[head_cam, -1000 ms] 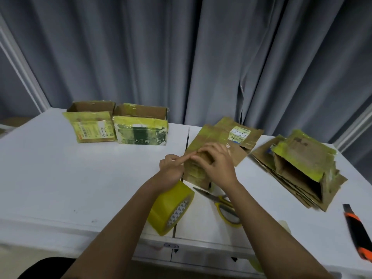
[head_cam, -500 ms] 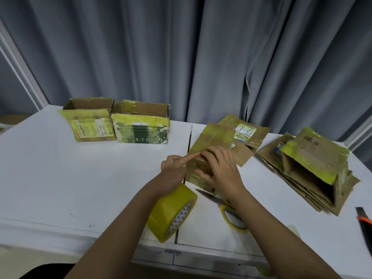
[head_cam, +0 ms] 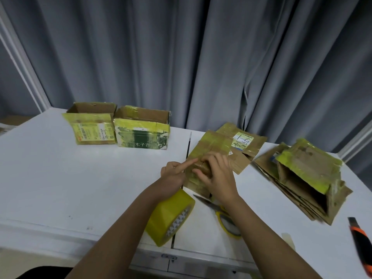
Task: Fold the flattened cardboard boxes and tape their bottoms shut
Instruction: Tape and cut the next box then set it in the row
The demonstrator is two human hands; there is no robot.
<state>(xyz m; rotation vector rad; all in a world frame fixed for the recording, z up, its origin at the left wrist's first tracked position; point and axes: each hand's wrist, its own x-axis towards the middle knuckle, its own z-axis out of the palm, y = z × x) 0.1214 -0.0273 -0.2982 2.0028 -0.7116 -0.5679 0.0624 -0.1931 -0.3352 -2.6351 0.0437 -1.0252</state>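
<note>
I see the flat box at 12 o'clock from the tape roll, my left hand curled w/ one finger pressing it, right hand gripping its near flap; it's light, bendy cardboard w/ slick tape, so I'd hold the edges.

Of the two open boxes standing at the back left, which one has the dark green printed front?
The right-hand box, nearer the table's middle seam. Its front shows a dark green panel with white characters, while the left box carries a pale shipping label.
</note>
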